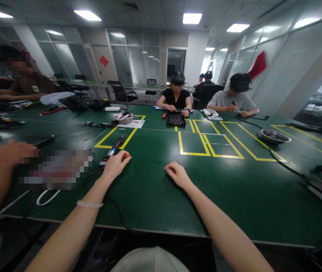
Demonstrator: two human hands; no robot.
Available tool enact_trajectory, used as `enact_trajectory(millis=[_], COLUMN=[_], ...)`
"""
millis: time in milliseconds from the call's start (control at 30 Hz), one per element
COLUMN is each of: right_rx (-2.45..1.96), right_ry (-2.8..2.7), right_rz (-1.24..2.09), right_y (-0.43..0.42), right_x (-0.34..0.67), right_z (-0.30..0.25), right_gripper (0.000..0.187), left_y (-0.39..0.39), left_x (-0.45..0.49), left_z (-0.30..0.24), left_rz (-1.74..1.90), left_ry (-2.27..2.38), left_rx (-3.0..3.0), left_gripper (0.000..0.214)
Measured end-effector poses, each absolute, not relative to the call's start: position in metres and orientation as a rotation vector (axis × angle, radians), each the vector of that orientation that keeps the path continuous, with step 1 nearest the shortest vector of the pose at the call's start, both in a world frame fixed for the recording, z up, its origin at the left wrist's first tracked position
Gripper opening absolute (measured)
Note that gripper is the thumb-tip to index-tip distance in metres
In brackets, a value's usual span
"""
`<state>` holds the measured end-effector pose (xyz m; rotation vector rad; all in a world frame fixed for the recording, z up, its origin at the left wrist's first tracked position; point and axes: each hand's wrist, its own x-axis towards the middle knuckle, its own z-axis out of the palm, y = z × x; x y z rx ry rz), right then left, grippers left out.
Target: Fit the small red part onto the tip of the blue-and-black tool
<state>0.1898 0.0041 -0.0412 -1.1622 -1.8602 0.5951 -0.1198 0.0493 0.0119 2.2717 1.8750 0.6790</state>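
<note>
Head view: the green table (149, 206) spreads in front of me, marked with yellow tape (194, 154). Across it a person (176, 99) sits with both hands at a black tray (176, 124). My left hand (114, 166) and right hand (180, 176) are over the near part of the table, well apart. On the right, my fingers (173, 165) curl loosely; I can't tell whether they hold anything. Just beyond my left hand a slender tool (115, 146) lies at a slant. Behind that hand I wear a pale bangle (90, 204). Smallest, a red thing (127, 155) is pinched between my left fingertips, nearly closed together.
</note>
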Motion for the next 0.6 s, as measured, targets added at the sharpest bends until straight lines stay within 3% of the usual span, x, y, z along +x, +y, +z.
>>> enact_trajectory(millis=[100, 267, 433, 600], right_rx=[-1.117, -0.973, -0.881, -0.825], right_ry=[-1.731, -1.475, -1.448, -1.314], right_rz=[0.845, 1.217, 1.458, 1.620], right_y=[0.009, 0.011, 0.009, 0.007], right_x=[0.191, 0.195, 0.199, 0.194], right_z=[-0.044, -0.040, -0.036, -0.040], right_gripper=[0.016, 0.035, 0.039, 0.041], left_y=[0.040, 0.024, 0.019, 0.017], left_x=[-0.068, 0.004, 0.026, 0.022], left_z=[0.010, 0.012, 0.009, 0.006], left_rz=[0.614, 0.549, 0.516, 0.523], left_ry=[1.345, 0.880, 0.688, 0.652], left_rx=[2.302, 2.167, 1.948, 1.800], left_gripper=[0.040, 0.051, 0.071, 0.073])
